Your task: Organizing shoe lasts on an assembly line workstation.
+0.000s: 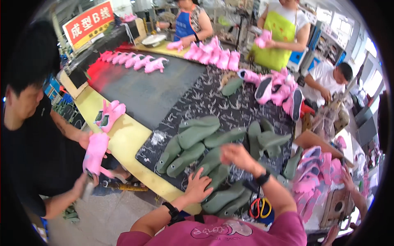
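A: Your hands are apart; from mid-view, your left hand (pixel 198 186) lies spread at six o'clock on the green shoe lasts (pixel 198 136), piled from three round to seven; your right hand (pixel 237 158), at four, is curled above them; you seem to be sorting through the pile.

B: Your next move would likely call for singling out one last and gripping it firmly; its smooth neighbours could slide, so mind the scissors (pixel 260 208) at five o'clock.

A: And what escapes us?

B: Your right hand is blurred, so we cannot tell whether it grips anything; your right forearm hides some lasts; the scissors' blades are hard to make out; a co-worker's hand (pixel 347 179) shows at four o'clock, its owner largely out of view.
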Demonstrator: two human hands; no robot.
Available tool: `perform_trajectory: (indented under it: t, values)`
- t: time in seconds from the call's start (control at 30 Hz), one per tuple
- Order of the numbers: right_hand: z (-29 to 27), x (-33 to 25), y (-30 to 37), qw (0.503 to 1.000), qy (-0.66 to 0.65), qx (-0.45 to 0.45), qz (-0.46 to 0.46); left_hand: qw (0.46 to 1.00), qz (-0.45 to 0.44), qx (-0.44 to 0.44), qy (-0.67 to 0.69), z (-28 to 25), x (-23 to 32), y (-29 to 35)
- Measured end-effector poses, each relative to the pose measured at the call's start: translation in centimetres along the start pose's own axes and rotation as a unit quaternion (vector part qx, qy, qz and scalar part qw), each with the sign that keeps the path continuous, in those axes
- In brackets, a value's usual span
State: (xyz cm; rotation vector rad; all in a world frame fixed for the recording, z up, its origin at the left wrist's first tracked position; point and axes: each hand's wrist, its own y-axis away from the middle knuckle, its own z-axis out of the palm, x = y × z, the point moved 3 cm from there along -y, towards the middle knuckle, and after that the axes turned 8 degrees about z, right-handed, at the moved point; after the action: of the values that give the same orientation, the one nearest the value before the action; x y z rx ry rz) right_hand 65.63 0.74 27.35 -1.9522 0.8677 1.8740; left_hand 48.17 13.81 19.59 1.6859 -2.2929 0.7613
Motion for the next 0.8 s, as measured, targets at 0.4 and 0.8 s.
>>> perform_trajectory:
  t: [0.4,0.8]
  values:
    - [3.2,12.4,18.1,0.943,0.186,0.267,0.07,0.998,0.033,0.043,-0.02,0.7,0.7,1.5]
    - [7.2,13.2,18.9,0.961,0.045,0.138,0.236,0.999,0.039,0.007,0.005,2.1,1.2,2.6]
